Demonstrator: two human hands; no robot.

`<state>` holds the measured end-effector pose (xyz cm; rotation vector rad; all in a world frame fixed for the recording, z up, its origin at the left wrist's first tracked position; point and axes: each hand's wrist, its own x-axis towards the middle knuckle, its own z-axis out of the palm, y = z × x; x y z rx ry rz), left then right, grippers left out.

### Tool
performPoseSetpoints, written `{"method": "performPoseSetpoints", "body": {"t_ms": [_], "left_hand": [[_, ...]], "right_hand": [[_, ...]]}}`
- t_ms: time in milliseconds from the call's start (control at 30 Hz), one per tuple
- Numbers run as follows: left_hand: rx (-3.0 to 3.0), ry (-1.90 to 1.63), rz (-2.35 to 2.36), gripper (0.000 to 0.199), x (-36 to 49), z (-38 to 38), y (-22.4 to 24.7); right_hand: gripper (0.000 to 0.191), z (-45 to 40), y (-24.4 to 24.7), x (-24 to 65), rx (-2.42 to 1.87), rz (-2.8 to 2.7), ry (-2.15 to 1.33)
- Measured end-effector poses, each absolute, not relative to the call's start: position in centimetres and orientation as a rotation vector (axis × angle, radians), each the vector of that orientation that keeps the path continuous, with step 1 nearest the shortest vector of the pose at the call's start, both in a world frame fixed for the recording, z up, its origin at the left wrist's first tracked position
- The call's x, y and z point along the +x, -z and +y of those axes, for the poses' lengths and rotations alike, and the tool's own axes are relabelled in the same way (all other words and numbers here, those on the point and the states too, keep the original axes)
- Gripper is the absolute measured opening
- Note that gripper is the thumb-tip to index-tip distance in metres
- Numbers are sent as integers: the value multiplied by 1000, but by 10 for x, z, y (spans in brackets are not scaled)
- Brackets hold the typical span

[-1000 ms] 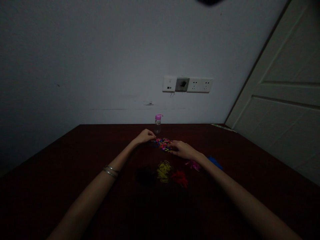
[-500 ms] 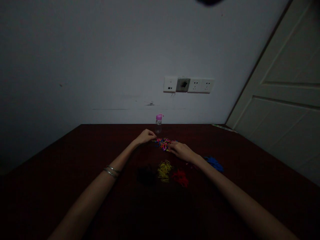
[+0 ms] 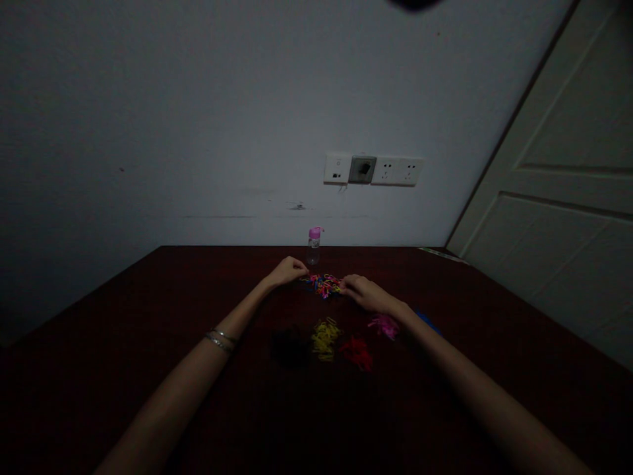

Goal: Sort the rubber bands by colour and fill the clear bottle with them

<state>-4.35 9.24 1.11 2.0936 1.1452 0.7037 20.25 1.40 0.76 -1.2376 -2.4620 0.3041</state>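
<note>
A loose, mixed pile of small multicoloured bands [image 3: 324,285] lies between the person's two hands, its longer spread running from left to right. The left hand [image 3: 287,270] is at its left end, fingertips drawn together; the right hand [image 3: 364,292] is at its right end, fingers curled inward. Both seem about equally near, and whether either grips a band cannot be told.

Nearer the person on the dark reddish-brown bench [image 3: 237,409] lie a blackish heap [image 3: 291,346], a yellow heap of bands [image 3: 325,338], a red heap [image 3: 358,351] and a pink heap [image 3: 384,325]; a blue heap [image 3: 428,322] is partly hidden by the right forearm. A clear bottle with a pink cap [image 3: 313,251] stands upright beyond the mixed pile. Behind is a pale wall [image 3: 198,119] with white sockets [image 3: 395,170]; a panelled door [image 3: 558,218] is at right. The room is dim.
</note>
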Motion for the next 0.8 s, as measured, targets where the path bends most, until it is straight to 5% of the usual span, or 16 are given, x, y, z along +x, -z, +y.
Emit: {"method": "performPoseSetpoints", "body": {"t_ms": [267, 800], "left_hand": [[2094, -618, 1054, 22, -42, 92, -9], [2190, -458, 956, 25, -36, 86, -9]], "right_hand": [[16, -12, -26, 172, -995, -2602, -783], [15, -15, -25, 167, -1079, -2549, -1005]]}}
